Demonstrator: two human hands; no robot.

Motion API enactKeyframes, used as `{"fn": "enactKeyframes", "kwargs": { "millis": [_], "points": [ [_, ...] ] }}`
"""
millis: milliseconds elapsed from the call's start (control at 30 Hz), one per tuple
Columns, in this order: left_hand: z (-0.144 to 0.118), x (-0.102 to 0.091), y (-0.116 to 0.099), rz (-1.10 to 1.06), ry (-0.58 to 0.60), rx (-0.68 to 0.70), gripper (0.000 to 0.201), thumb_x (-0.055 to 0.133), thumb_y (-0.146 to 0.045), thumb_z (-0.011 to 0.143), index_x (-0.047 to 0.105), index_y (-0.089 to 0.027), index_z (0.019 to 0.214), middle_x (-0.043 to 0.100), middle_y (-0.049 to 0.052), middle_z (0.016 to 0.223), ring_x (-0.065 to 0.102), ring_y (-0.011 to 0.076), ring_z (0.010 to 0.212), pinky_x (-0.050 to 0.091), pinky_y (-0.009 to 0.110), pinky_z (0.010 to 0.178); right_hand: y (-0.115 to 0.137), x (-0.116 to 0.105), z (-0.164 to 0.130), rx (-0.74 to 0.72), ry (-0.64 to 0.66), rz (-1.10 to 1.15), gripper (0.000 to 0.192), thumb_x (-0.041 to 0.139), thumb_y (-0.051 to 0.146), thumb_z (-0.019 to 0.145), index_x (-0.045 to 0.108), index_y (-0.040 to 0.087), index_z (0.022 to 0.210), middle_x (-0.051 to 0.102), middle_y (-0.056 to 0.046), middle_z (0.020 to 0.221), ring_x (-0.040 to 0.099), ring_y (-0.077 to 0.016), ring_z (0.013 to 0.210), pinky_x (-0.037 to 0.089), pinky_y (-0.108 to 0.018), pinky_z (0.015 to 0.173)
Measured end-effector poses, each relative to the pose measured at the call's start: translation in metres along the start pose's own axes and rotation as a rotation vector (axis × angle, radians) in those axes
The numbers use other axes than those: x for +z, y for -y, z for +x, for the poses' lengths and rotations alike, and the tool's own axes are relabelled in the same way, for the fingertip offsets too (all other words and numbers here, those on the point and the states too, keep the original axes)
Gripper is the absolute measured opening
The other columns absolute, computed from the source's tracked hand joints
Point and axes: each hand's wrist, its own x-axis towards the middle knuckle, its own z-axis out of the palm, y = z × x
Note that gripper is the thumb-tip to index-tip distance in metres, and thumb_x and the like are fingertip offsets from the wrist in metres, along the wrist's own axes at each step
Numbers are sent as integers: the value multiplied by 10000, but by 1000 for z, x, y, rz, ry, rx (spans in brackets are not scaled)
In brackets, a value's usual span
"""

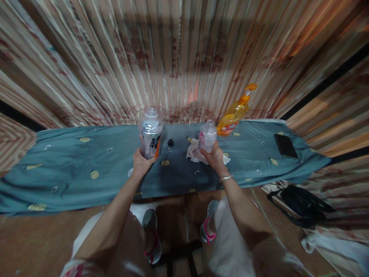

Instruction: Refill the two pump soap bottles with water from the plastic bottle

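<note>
Left hand [141, 163]: I'm gripping the big bottle [150, 136], upright on the table [72, 165].
Right hand [215, 157]: wrapped round the small bottle [206, 136], upright over a crumpled cloth [194, 153].
Between them: black cap [170, 142].
Far right: soap dispenser [234, 114], phone [285, 146].

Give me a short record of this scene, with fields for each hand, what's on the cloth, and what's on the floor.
left hand: grips large clear bottle, upright on the cloth
right hand: grips small clear bottle, upright, above a crumpled white tissue
surface: teal cloth with gold motifs
between bottles: small black cap
behind right hand: orange pump bottle
far right on cloth: black phone
floor, right: black bag
backdrop: striped curtain
</note>
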Motion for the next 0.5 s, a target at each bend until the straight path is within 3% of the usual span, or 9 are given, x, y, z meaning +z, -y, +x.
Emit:
{"fn": "enactKeyframes", "kwargs": {
  "millis": [167,333,500],
  "points": [
    [0,-4,4,-73,-32,-63,552,853,-210,462,494,-211,881,590,-7,851,638,286,966,513,498,963,0,0,0,1,-6,14,558,727,426,755,542,157,1208,752,-134,987,730,-311,936,536,-361,771],
    [-2,-8,2,-114,-53,-58,691,892,-205,447,477,-193,999,616,16,947,634,266,980,516,461,950,-1,2,0,1,-28,53,539,733,409,736,552,187,1193,758,-139,988,724,-329,927,549,-406,783],
    [-1,-15,2,-234,-25,26,687,883,-215,473,491,-198,1038,641,41,1021,638,267,1041,494,432,996,0,2,1,16,-7,58,527,734,408,735,557,183,1178,751,-156,1007,717,-332,949,551,-426,812]
  ]
}}
